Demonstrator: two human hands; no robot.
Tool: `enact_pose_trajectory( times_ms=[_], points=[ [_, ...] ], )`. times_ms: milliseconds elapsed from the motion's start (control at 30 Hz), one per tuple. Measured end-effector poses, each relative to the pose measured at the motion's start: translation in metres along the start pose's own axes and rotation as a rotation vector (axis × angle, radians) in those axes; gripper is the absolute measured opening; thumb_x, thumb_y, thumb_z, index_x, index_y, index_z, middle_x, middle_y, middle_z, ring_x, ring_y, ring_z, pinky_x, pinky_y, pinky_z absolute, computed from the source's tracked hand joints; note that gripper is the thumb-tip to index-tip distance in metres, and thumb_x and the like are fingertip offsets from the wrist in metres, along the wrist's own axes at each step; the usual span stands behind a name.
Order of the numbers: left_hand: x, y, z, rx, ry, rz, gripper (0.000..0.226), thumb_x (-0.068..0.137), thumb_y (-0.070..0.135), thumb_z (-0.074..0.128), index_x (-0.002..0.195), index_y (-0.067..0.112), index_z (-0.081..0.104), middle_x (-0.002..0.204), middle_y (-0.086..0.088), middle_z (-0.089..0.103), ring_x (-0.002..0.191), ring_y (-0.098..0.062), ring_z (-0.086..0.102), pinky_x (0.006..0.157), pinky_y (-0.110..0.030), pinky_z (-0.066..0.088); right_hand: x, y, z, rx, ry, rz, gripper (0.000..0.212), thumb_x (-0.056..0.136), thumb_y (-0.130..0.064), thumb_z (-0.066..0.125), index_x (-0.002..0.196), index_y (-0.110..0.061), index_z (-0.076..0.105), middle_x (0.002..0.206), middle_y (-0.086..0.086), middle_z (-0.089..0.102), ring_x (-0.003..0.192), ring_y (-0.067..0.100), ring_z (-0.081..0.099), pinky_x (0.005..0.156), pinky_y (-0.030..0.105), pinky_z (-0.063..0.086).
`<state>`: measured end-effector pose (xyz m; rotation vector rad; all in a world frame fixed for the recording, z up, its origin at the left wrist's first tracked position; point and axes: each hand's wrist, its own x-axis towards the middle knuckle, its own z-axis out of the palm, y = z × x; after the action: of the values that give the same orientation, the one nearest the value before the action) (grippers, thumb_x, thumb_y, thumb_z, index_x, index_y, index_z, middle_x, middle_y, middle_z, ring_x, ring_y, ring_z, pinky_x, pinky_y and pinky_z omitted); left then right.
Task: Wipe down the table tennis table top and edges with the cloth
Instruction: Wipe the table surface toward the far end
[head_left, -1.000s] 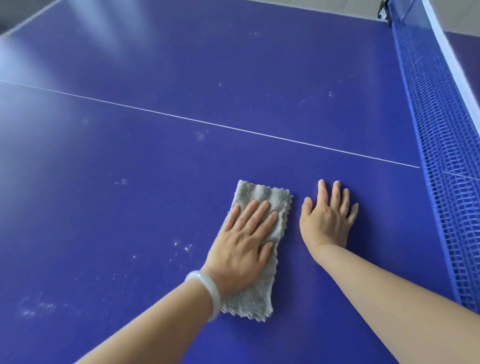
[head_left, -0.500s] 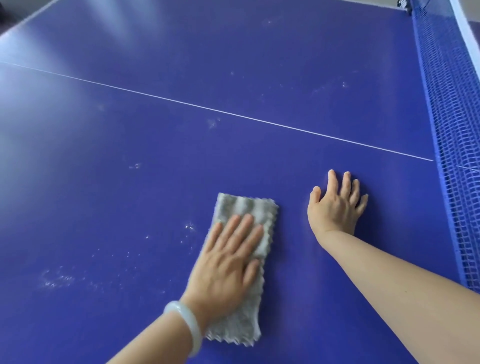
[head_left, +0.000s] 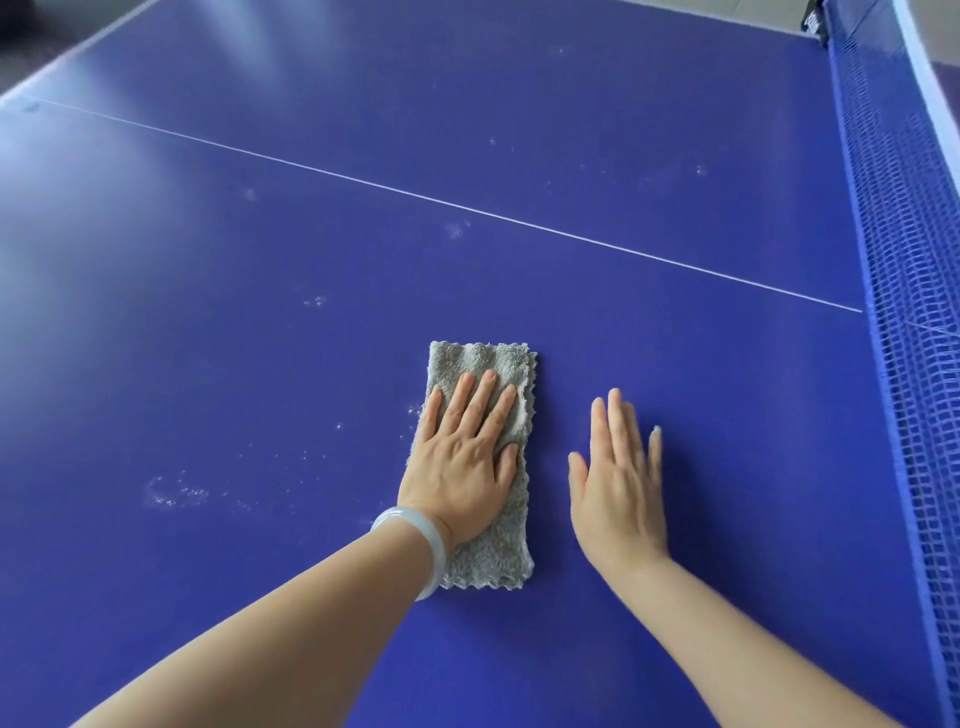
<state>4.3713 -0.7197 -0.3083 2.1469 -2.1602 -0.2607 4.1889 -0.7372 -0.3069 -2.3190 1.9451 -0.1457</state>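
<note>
under my left grip (head_left: 460, 467), flat and wide, the cloth (head_left: 483, 364) lies pressed on the table (head_left: 675, 156). my right grip (head_left: 618, 488), spread flat at its 3 o'clock, holds nothing; i'd press evenly and sweep toward the dust (head_left: 174, 491) at 9 o'clock.

Nothing legible is showing anywhere. The black net clamp (head_left: 814, 23) at the far corner of the counter (head_left: 208, 364) is carrying a small pale marking, but it is appearing too blurred and small to read.
</note>
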Motion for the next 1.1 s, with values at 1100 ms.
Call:
enact_pose_trajectory(
  times_ms=[1100],
  points=[
    [-0.070,-0.020,-0.002,-0.047,0.144,-0.201,0.063,0.096,0.039,0.030,0.157,0.023,0.020,0.165,-0.001,0.012,0.152,-0.024,0.002,0.122,-0.050,0.005,-0.024,-0.018,0.012,-0.017,0.006,0.098,0.066,0.102,-0.042,0.034,0.157,-0.007,0.022,0.165,0.010,0.017,0.153,0.024,0.013,0.125,0.047,0.006]
  ],
)
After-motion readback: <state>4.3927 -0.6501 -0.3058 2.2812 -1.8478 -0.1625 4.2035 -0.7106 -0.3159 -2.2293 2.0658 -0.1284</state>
